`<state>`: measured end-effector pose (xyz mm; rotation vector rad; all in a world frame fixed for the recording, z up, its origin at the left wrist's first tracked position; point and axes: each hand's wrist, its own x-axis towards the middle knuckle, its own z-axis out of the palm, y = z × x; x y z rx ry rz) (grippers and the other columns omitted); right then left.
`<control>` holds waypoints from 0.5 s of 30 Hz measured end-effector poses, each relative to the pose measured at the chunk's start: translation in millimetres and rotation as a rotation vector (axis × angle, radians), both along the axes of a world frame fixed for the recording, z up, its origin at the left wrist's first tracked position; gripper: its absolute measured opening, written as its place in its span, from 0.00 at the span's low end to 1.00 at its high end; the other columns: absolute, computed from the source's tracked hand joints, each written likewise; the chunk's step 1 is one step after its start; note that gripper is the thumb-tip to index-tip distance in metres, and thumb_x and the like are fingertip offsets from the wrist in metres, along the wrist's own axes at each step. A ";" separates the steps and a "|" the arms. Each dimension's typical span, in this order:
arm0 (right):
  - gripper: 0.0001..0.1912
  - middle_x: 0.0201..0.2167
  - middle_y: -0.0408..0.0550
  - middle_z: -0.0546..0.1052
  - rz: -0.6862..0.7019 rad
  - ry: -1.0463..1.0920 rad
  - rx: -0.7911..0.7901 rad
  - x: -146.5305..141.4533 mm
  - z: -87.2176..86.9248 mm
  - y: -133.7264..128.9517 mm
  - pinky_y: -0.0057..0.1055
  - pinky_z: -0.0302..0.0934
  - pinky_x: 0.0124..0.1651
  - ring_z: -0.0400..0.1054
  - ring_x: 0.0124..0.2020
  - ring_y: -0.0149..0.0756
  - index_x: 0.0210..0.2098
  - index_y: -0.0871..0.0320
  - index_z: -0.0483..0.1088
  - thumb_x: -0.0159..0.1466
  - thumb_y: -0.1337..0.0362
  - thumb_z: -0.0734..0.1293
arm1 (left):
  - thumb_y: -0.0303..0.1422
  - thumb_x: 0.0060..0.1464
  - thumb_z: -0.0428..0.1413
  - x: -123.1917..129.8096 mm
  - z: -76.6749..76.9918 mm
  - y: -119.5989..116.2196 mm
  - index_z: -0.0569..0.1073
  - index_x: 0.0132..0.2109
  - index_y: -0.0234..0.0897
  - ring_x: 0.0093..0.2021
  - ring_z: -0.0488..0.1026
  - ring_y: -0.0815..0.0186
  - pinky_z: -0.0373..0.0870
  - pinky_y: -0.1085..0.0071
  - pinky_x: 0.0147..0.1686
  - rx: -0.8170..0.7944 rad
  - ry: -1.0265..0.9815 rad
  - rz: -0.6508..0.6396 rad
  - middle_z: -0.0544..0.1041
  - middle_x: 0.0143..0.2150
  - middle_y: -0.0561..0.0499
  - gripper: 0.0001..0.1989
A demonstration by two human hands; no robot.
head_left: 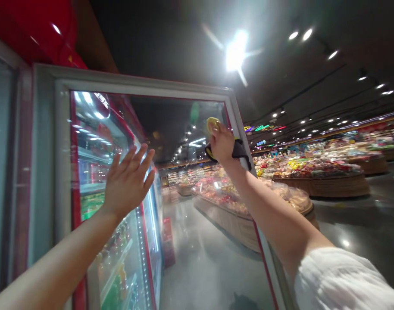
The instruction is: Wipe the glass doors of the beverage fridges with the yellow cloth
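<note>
A glass door (190, 241) with a grey frame and red inner edging stands swung out before me. My left hand (127, 183) is raised at the left part of the pane, palm toward the glass and fingers spread, holding nothing. Near the pane's upper right corner, my right hand (223, 144) grips a small yellow pad (213, 125) at the glass; whether it is sponge or folded cloth I cannot tell. A black door handle (240, 150) sits on the frame just beside my right wrist.
Lit shelves with bottles (119, 241) show in the glass at left. Beyond the door are rounded wooden display stands (326, 183) heaped with colourful packets, on a shiny grey floor (345, 241). A glossy red shape (32, 26) hangs at the upper left.
</note>
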<state>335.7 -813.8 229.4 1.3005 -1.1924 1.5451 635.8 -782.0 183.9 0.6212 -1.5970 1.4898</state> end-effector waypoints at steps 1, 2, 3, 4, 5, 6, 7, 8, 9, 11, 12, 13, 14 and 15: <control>0.27 0.68 0.52 0.66 -0.009 -0.039 0.004 7.9 11.7 1.7 0.50 0.58 0.67 0.60 0.67 0.50 0.66 0.54 0.66 0.69 0.70 0.59 | 0.38 0.70 0.46 2.0 0.3 -0.8 0.54 0.74 0.44 0.75 0.53 0.56 0.45 0.50 0.73 -0.008 0.006 0.004 0.58 0.74 0.45 0.28; 0.27 0.69 0.51 0.66 -0.012 -0.045 0.003 18.3 20.7 3.8 0.50 0.58 0.67 0.59 0.68 0.49 0.67 0.53 0.66 0.69 0.70 0.58 | 0.38 0.70 0.46 3.2 0.2 -1.6 0.53 0.74 0.44 0.75 0.52 0.57 0.45 0.49 0.73 -0.010 0.005 0.009 0.58 0.74 0.45 0.29; 0.27 0.69 0.48 0.65 -0.006 -0.016 -0.003 29.6 25.5 6.1 0.50 0.57 0.68 0.58 0.69 0.48 0.67 0.51 0.66 0.70 0.68 0.59 | 0.38 0.70 0.46 3.8 -0.4 -2.3 0.52 0.74 0.44 0.75 0.51 0.57 0.44 0.49 0.73 -0.010 0.005 0.012 0.58 0.74 0.46 0.29; 0.26 0.70 0.46 0.65 0.007 0.043 -0.017 40.2 25.5 8.2 0.49 0.56 0.69 0.57 0.70 0.47 0.66 0.48 0.66 0.70 0.67 0.59 | 0.37 0.70 0.46 4.0 -1.3 -2.7 0.51 0.75 0.44 0.75 0.50 0.57 0.44 0.48 0.73 -0.008 0.006 0.013 0.57 0.75 0.46 0.30; 0.25 0.69 0.43 0.66 0.027 0.120 -0.036 48.5 20.6 10.2 0.47 0.55 0.70 0.57 0.70 0.44 0.66 0.46 0.67 0.70 0.66 0.60 | 0.37 0.70 0.46 3.9 -2.4 -2.8 0.50 0.75 0.45 0.76 0.50 0.57 0.44 0.48 0.74 -0.001 0.008 0.012 0.57 0.75 0.46 0.30; 0.25 0.69 0.41 0.67 0.048 0.202 -0.057 53.3 11.9 11.6 0.46 0.54 0.70 0.58 0.70 0.42 0.65 0.44 0.68 0.70 0.66 0.60 | 0.37 0.70 0.45 3.7 -3.5 -2.6 0.50 0.75 0.45 0.76 0.49 0.57 0.44 0.48 0.74 0.009 0.009 0.008 0.56 0.75 0.47 0.30; 0.24 0.68 0.40 0.68 0.069 0.275 -0.082 54.3 0.9 12.6 0.44 0.54 0.70 0.59 0.69 0.40 0.64 0.44 0.69 0.70 0.66 0.61 | 0.37 0.69 0.45 3.5 -4.5 -2.3 0.50 0.75 0.45 0.76 0.49 0.57 0.44 0.48 0.74 0.022 0.009 0.000 0.56 0.75 0.47 0.30; 0.24 0.67 0.40 0.70 0.090 0.336 -0.106 51.7 -10.2 12.9 0.42 0.54 0.70 0.60 0.68 0.39 0.62 0.44 0.71 0.69 0.67 0.61 | 0.37 0.69 0.46 3.4 -5.4 -2.1 0.49 0.75 0.45 0.76 0.49 0.56 0.43 0.48 0.74 0.035 0.007 -0.010 0.55 0.75 0.47 0.31; 0.24 0.65 0.41 0.71 0.104 0.368 -0.124 46.4 -19.6 12.9 0.40 0.55 0.70 0.62 0.67 0.38 0.61 0.45 0.72 0.68 0.69 0.61 | 0.37 0.69 0.46 3.4 -6.0 -2.0 0.49 0.75 0.45 0.76 0.49 0.56 0.42 0.48 0.74 0.047 0.006 -0.020 0.55 0.75 0.47 0.31; 0.24 0.63 0.43 0.74 0.110 0.327 -0.140 34.0 -27.2 12.1 0.39 0.57 0.68 0.65 0.64 0.38 0.58 0.48 0.75 0.67 0.71 0.60 | 0.37 0.69 0.46 3.4 -7.0 -2.3 0.48 0.75 0.46 0.76 0.48 0.55 0.41 0.47 0.74 0.059 0.008 -0.035 0.54 0.76 0.47 0.32; 0.24 0.63 0.44 0.74 0.102 0.273 -0.137 30.3 -24.3 11.9 0.40 0.58 0.68 0.66 0.63 0.39 0.57 0.49 0.76 0.67 0.72 0.60 | 0.37 0.69 0.47 3.3 -7.4 -2.6 0.48 0.76 0.46 0.76 0.48 0.55 0.41 0.47 0.74 0.063 0.011 -0.040 0.54 0.76 0.47 0.32; 0.24 0.63 0.45 0.74 0.089 0.208 -0.126 29.9 -17.7 11.9 0.41 0.58 0.67 0.67 0.63 0.40 0.57 0.50 0.76 0.67 0.72 0.60 | 0.37 0.69 0.47 3.2 -7.7 -2.9 0.47 0.76 0.46 0.76 0.48 0.55 0.41 0.47 0.74 0.067 0.013 -0.042 0.54 0.76 0.47 0.32; 0.24 0.63 0.46 0.73 0.071 0.145 -0.110 33.2 -8.8 12.3 0.42 0.59 0.67 0.66 0.63 0.42 0.58 0.50 0.75 0.67 0.72 0.60 | 0.37 0.69 0.47 3.1 -8.1 -3.0 0.47 0.76 0.46 0.76 0.48 0.55 0.40 0.47 0.74 0.073 0.017 -0.043 0.54 0.76 0.47 0.32; 0.25 0.65 0.46 0.72 0.052 0.090 -0.093 39.9 0.7 13.2 0.44 0.58 0.67 0.65 0.64 0.43 0.60 0.51 0.73 0.67 0.71 0.60 | 0.37 0.69 0.47 3.0 -8.3 -2.8 0.48 0.76 0.46 0.76 0.48 0.55 0.40 0.47 0.74 0.081 0.021 -0.042 0.53 0.76 0.47 0.32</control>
